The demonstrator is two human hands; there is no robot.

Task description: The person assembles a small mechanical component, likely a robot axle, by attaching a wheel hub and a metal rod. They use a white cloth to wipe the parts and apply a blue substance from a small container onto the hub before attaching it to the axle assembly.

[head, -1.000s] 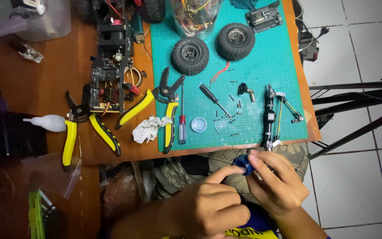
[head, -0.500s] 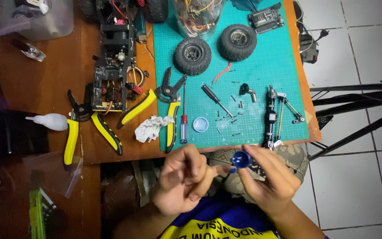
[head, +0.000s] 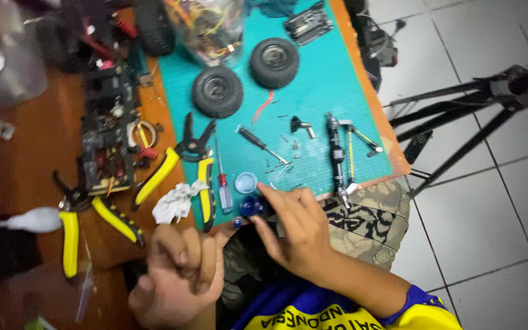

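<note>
a: looking down from the head view. right hand [head: 294,229] pinching a small dark blue round piece [head: 252,206] between thumb and fingertips, right at the near edge of the teal cutting mat [head: 313,91]. blue piece sitting just below a pale blue round cap [head: 245,182] and beside the red-handled screwdriver [head: 222,183].

b: and the left hand [head: 181,275]?

a: hanging lower, off the counter [head: 19,165] edge, fingers curled loosely inward, holding nothing that can be made out. staying apart from the blue piece.

b: around them?

a: lying on the mat: two black rubber wheels [head: 217,91] side by side, a small black-handled screwdriver [head: 258,142], a long black axle assembly [head: 336,156] with thin rods, scattered tiny screws. straddling the mat's left edge: yellow-handled pliers [head: 184,168], with a crumpled white tissue [head: 175,201] just beside them. resting further left on the brown counter: a second pair of yellow-handled cutters [head: 87,220], a dark model-car chassis [head: 108,134] with wires, a white squeeze bulb [head: 32,220]. standing at the top of the mat: a clear jar [head: 206,27] full of coloured wires. showing to the right, over white floor tiles: black tripod legs [head: 472,104].
</note>
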